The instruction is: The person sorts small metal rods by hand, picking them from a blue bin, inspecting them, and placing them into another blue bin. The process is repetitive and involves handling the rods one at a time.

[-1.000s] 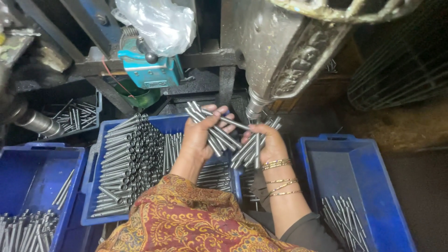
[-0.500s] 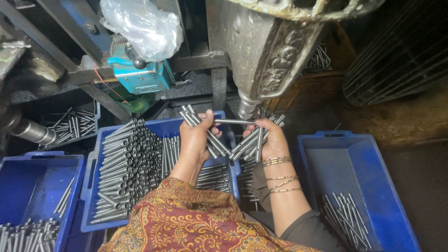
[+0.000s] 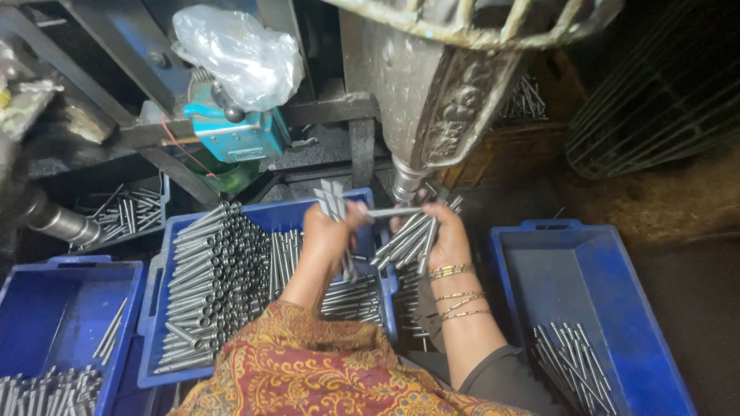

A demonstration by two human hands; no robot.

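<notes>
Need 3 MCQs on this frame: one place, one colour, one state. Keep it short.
1. Where does the single rod held between the hands sit?
A. just under the machine head
B. in the right-hand crate
C. on the floor

2. What colour are the crates?
A. red
B. blue
C. grey

3. What is the state of the left hand?
A. open and flat
B. resting on a crate rim
C. closed on a bundle of rods

Answers:
1 A, the rod lies level right below the machine's spindle tip.
2 B, every crate wall in view is blue.
3 C, the fingers wrap a fan of rods; the right hand grips a bundle too.
</notes>
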